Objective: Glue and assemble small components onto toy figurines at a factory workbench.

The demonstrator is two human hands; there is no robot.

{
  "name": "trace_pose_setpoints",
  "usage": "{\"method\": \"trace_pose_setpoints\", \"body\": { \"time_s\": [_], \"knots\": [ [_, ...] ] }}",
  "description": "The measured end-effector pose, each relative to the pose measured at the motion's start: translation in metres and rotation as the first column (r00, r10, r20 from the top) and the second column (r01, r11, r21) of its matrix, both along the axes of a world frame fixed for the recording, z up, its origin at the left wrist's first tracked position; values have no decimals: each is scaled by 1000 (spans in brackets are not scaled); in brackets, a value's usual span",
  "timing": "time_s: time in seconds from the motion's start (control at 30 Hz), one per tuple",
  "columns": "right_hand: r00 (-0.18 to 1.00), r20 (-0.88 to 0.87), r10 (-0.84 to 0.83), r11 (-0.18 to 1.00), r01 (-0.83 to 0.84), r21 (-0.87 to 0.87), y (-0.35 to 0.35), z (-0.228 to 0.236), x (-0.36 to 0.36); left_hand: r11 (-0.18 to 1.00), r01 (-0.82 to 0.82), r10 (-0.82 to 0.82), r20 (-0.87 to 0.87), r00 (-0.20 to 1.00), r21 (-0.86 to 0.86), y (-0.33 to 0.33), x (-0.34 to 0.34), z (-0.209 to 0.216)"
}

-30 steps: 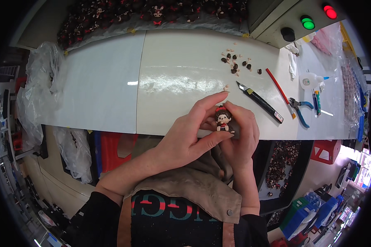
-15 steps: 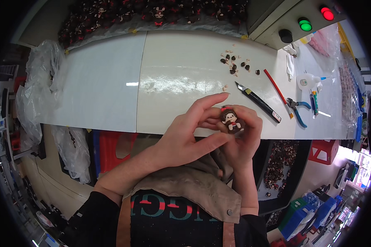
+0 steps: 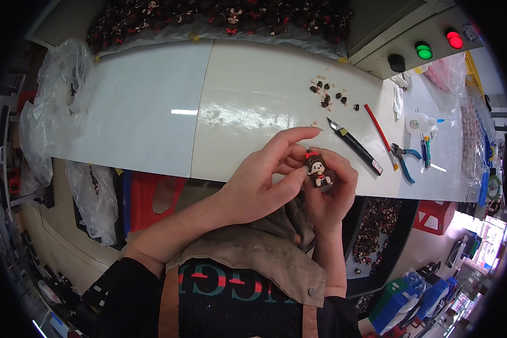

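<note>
A small brown figurine point(image 3: 320, 170) with a pale face, a red bow on its head and red on its chest is upright between my hands. My right hand point(image 3: 333, 197) is closed round its right side and back. My left hand point(image 3: 262, 177) has its thumb tip against the figurine's left side, with fingers curled behind the thumb; the left index finger stretches out above. The figurine's back is hidden. Just beyond my hands, a black craft knife point(image 3: 357, 149) with its blade out lies on the white worktable point(image 3: 242, 101).
Small dark and pale pieces point(image 3: 325, 101) lie scattered beyond the knife. To the right are a red stick point(image 3: 381, 129), blue-handled pliers point(image 3: 403, 160) and a white squeeze bottle point(image 3: 419, 122). Many figurines point(image 3: 225, 22) fill the far edge. A dark tray of pieces point(image 3: 372, 236) sits below the table.
My left thumb has moved in against the figurine's side, and its upper part with the bow shows more plainly. The whole view has shifted slightly.
</note>
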State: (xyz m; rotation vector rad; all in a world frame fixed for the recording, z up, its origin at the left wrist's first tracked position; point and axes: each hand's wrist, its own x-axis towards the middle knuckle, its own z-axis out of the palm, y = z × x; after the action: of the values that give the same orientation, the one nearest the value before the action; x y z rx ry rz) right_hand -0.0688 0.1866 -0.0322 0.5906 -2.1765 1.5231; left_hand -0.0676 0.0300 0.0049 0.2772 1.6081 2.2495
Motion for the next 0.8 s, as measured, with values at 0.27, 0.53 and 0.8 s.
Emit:
{"method": "trace_pose_setpoints", "body": {
  "time_s": [0.27, 0.53, 0.8],
  "knots": [
    [999, 41, -22, 999, 20, 48, 0, 9, -1, 1000, -23, 24, 51, 998, -20, 4, -2, 6],
    [992, 128, 7, 998, -15, 64, 8, 9, 6, 992, -109, 109, -3, 994, 65, 7, -2, 1],
    [991, 127, 33, 999, -35, 10, 11, 12, 4, 992, -122, 123, -31, 992, 38, 8, -1, 2]
  ]
}}
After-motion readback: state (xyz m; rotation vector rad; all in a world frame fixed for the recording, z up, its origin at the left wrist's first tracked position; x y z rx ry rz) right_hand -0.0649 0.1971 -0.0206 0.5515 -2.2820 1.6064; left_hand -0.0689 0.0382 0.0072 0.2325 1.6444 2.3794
